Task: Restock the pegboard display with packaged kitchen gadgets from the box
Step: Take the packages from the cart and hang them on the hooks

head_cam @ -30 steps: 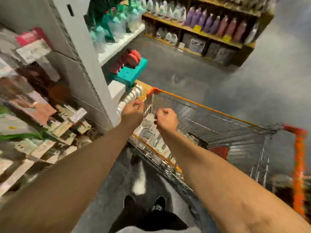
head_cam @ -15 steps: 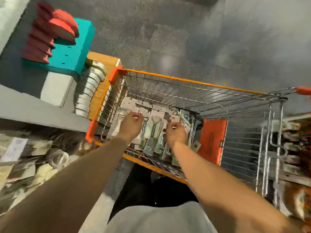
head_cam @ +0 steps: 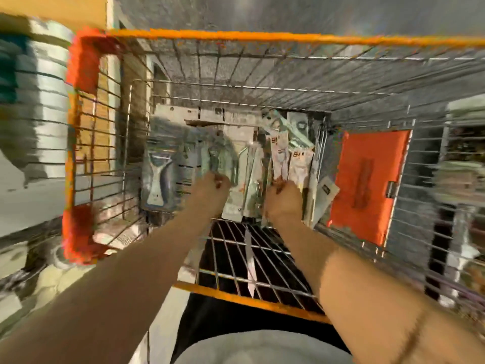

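Note:
A wire shopping cart [head_cam: 236, 36] with an orange rim fills the view from above. Inside it, a box [head_cam: 181, 112] holds several flat packaged kitchen gadgets standing in a row. My left hand [head_cam: 210, 191] reaches in, its fingers curled onto the near end of a green-backed pack [head_cam: 219, 156]. My right hand [head_cam: 284, 202] is curled over the near ends of the white packs [head_cam: 298, 164] further right. A peeler pack [head_cam: 157, 177] lies at the left end, untouched. Motion blur hides the fingers' exact hold.
An orange child-seat flap [head_cam: 367, 179] hangs at the cart's right side. A stack of white items [head_cam: 49, 101] stands on the floor to the cart's left. Blurred hanging display goods [head_cam: 29, 269] show at the lower left, more shelving [head_cam: 462, 179] at the right.
My view has tipped down and closer into the cart. Both hands have gone deeper among the packs, from touching their tops to curling onto their near ends.

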A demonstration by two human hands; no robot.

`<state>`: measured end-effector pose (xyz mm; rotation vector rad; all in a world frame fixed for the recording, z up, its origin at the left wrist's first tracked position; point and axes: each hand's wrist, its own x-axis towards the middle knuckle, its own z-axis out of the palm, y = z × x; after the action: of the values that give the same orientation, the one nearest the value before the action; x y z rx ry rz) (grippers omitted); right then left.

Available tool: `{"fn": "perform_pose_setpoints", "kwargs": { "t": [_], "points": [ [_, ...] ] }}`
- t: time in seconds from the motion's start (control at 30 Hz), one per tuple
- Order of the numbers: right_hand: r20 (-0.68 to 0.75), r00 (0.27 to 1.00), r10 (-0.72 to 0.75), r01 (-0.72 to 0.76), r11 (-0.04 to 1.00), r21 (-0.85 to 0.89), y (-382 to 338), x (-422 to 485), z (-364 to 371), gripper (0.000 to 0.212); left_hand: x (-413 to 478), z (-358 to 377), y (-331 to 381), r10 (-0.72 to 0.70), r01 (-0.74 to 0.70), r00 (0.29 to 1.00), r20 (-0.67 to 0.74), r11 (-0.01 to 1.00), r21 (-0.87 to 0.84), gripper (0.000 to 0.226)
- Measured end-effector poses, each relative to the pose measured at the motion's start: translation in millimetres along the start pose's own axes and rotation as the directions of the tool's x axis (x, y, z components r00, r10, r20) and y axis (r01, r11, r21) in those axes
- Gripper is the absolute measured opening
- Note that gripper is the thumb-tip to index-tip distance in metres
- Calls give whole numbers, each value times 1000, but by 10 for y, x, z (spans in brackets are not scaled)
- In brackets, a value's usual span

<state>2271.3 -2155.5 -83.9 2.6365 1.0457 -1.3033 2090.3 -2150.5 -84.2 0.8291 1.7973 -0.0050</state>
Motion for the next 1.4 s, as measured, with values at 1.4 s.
{"fn": "perform_pose_setpoints", "kwargs": {
  "t": [1.4],
  "points": [
    [-174, 914, -366, 375, 927, 26, -11, 226, 275, 44, 651, 465, 626, 104, -107, 994, -25, 943, -315, 80]
  ]
}}
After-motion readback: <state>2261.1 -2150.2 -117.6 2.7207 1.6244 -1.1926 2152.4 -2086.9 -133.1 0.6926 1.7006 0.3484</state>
